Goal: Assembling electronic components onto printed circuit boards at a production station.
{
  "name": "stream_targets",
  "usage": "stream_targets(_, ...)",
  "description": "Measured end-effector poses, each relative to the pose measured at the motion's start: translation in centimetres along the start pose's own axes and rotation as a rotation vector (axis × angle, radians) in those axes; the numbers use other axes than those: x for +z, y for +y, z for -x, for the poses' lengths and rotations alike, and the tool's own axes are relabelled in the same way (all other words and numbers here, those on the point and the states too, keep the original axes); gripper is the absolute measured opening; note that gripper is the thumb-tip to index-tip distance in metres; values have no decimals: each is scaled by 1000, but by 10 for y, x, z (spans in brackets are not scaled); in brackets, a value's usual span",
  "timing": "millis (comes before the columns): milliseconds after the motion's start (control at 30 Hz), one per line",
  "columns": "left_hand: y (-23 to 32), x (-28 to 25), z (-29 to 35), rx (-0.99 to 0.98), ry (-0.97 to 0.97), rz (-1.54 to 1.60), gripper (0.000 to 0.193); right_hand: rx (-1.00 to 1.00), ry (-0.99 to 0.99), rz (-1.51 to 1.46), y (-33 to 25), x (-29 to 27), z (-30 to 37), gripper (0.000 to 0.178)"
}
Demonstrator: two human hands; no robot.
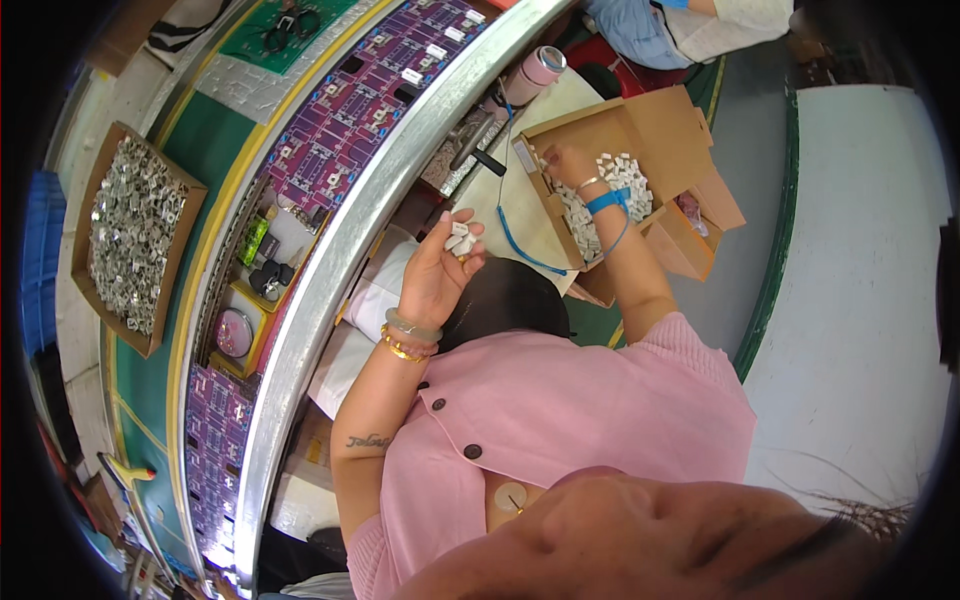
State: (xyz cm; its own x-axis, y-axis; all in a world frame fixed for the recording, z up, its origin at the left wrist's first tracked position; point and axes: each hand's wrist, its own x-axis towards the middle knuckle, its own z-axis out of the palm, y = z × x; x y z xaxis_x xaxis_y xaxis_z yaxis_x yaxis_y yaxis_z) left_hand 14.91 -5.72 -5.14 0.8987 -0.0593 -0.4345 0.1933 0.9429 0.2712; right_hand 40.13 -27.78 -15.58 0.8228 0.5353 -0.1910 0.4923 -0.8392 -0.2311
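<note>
The left hand (440, 262) is raised with its palm turned up, fingers curled loosely around a small heap of white plastic connectors (461, 241), held between the seated person's chest and the metal rail (290, 345). The right hand (570, 168) reaches into the far left corner of an open cardboard box (655, 125), which stands on the pale desk (530, 205) with many similar white pieces (625, 178) loose inside; whether its fingers are spread or pinched on something I cannot tell. The likeliest mishap is spillage: the handful seems stacked rather than clamped, so a tilt of the palm or a slackening of the fingers could drop pieces into the gap beside the rail. A second risk lies in the blue cord (520, 247) (it runs from the wrist strap (608, 200) past the near edge of the box), since a sharp pull of the right arm could catch it there. As for direction, the held connectors share no common heading: the uppermost seems to lie with its long axis roughly across the view, those below slant differently, and which end is the front is too small to make out.
</note>
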Motion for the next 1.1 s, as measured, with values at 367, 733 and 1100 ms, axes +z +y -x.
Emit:
stream_targets(367,20,-10,35,135,33,-295,45,111,326,-142,-6,-48,25,17)
stream_targets(733,38,-5,51,149,-107,164,42,-475,133,-739,-203,-148,17,19)
stream_targets(1100,39,-12,56,193,-172,26,35,-491,226,-643,-221,-129,-12,19)
